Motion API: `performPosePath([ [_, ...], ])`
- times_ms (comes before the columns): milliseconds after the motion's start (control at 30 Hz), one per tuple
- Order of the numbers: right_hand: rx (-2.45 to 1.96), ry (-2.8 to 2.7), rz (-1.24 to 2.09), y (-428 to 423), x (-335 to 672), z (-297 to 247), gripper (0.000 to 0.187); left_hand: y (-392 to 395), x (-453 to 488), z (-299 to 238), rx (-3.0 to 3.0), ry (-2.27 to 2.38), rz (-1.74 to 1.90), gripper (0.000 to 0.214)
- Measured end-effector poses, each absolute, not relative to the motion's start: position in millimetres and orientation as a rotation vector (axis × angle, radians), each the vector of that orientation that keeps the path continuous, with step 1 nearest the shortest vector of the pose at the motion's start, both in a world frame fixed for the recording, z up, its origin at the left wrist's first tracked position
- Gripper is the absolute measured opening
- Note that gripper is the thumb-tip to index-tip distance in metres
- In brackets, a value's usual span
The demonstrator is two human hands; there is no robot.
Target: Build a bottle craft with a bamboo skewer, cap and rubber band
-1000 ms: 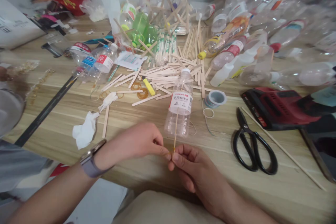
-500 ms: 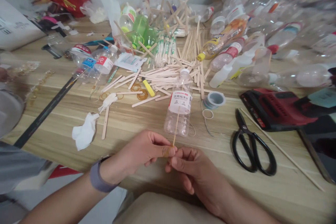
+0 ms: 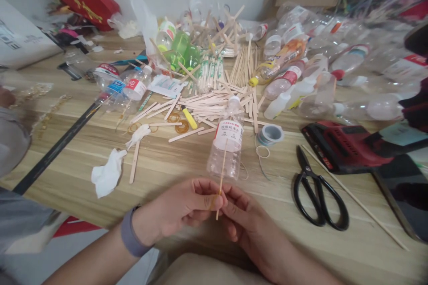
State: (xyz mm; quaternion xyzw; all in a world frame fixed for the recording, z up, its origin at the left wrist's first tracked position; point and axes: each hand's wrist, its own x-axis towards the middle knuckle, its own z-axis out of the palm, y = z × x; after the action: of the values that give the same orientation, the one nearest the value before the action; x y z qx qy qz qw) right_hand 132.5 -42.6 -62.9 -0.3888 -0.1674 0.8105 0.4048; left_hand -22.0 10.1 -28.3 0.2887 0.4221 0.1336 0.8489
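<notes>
A thin wooden skewer [image 3: 223, 169] runs from the front of a clear plastic water bottle [image 3: 222, 160] down to my fingers. My left hand [image 3: 197, 202] pinches it between thumb and fingers near its lower end, whose tip pokes out below. My right hand [image 3: 244, 216] is closed beside it, fingertips against the left ones; what it grips is hidden. A yellowish-brown bit shows at my left thumb, too small to name. The bottle stands upright on the table [image 3: 187, 160], its cap on. A loop of thread lies beside its base.
At right lie black scissors [image 3: 321, 196], a long wooden stick [image 3: 354, 198] and a red-black power tool [image 3: 344, 147]. A thread spool [image 3: 270, 135] is nearer the bottle. Craft sticks [image 3: 214, 107], a yellow-handled tool [image 3: 189, 117] and several bottles fill the back. A person's sleeve [image 3: 23, 218] is at left.
More of the skewer's lower end now sticks out below my left fingers. Both hands sit slightly lower in the picture, and the whole view has shifted a little.
</notes>
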Motion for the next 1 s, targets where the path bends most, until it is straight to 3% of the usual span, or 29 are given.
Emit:
performPosePath([
  [433, -1.046, -0.335, 2.038, -46, 137, -57, 0.027, 3, -18, -30, 0.644, 0.961, 0.264, 0.044],
  [700, -0.986, -0.457, 2.187, -57, 148, -63, 0.027, 0, -16, -38, 0.891, 1.001, 0.295, 0.035],
  [867, -0.892, -0.358, 2.019, -59, 152, -64, 0.027, -5, -12, -39, 0.887, 1.044, 0.346, 0.031],
  [1000, -0.772, -0.267, 2.098, -61, 150, -68, 0.025, -10, -6, -40, 0.828, 1.061, 0.379, 0.029],
])
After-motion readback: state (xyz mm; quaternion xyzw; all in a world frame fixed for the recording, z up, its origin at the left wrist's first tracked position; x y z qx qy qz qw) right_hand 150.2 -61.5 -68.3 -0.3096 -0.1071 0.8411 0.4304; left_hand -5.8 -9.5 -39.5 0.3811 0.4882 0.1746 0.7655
